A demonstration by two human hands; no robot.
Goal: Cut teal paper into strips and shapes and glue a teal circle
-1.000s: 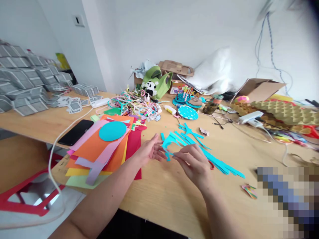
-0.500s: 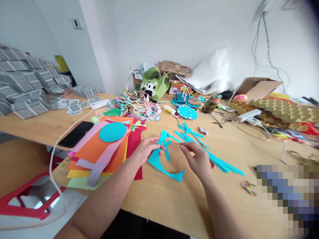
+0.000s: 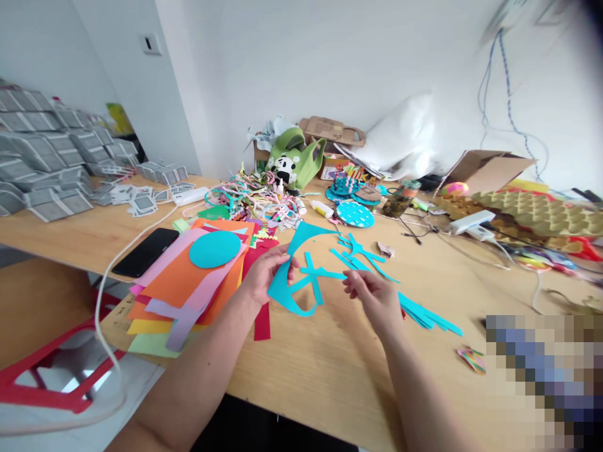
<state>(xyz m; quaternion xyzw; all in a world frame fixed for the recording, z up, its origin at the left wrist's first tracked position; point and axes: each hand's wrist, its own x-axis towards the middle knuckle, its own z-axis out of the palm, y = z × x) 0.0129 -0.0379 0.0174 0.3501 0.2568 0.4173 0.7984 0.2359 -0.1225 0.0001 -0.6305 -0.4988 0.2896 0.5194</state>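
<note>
My left hand point(image 3: 269, 274) is closed on a turquoise paper offcut point(image 3: 286, 276) with a curved inner edge, held just above the table. Between the thumb and fingers of my right hand point(image 3: 372, 295) is the end of a narrow turquoise paper strip point(image 3: 325, 274), which stretches left toward the offcut. Other short strips lie crossed beneath them on the wood. Beyond and to the right of my right hand are more loose turquoise strips point(image 3: 424, 312). A turquoise paper circle point(image 3: 215, 249) rests on the stack of coloured paper point(image 3: 174, 276) left of my left hand.
A black phone point(image 3: 146, 252) lies by the paper stack, with a white cable running past it. Further back are a tangled craft pile point(image 3: 254, 198), a glue bottle point(image 3: 322, 209) and a dotted turquoise disc point(image 3: 355, 214). Egg trays point(image 3: 537, 210) and a power strip point(image 3: 472, 221) sit at the right.
The offcut has lifted and turned in my left hand, and its upper tip now stands away from my right hand. My right hand has dropped slightly and now pinches a strip.
</note>
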